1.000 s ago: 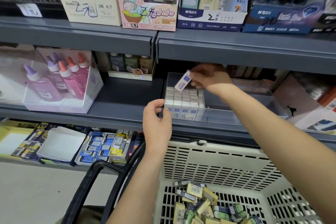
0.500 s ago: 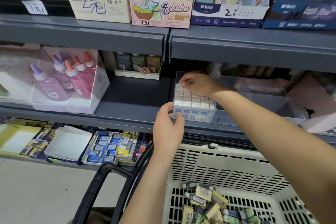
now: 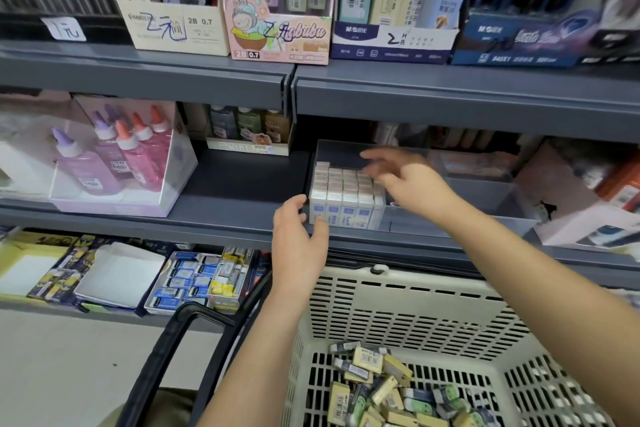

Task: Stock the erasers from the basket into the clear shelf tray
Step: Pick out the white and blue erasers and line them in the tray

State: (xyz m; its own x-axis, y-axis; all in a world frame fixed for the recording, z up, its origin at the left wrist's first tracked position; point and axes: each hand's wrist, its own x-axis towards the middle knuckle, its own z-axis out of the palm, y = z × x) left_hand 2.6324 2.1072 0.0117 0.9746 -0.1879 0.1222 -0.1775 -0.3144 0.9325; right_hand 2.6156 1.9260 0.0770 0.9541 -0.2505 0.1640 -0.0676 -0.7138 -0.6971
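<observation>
Two hands: left hand (image 3: 299, 246) clearer, right hand (image 3: 412, 187) blurred | basket (image 3: 398, 305) cropped

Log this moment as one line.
left hand: open, at clear tray front-left corner | right hand: open, over stacked erasers | clear tray: partly filled | basket: loose erasers inside

Both arms are reaching forward and up, bare to the elbow. Left hand (image 3: 299, 243) is hovering thumb-up, fingers loosely curved, gripping nothing. Right hand (image 3: 410, 184) is extending farther and higher, palm down, fingers spread and blurred, holding nothing.
</observation>
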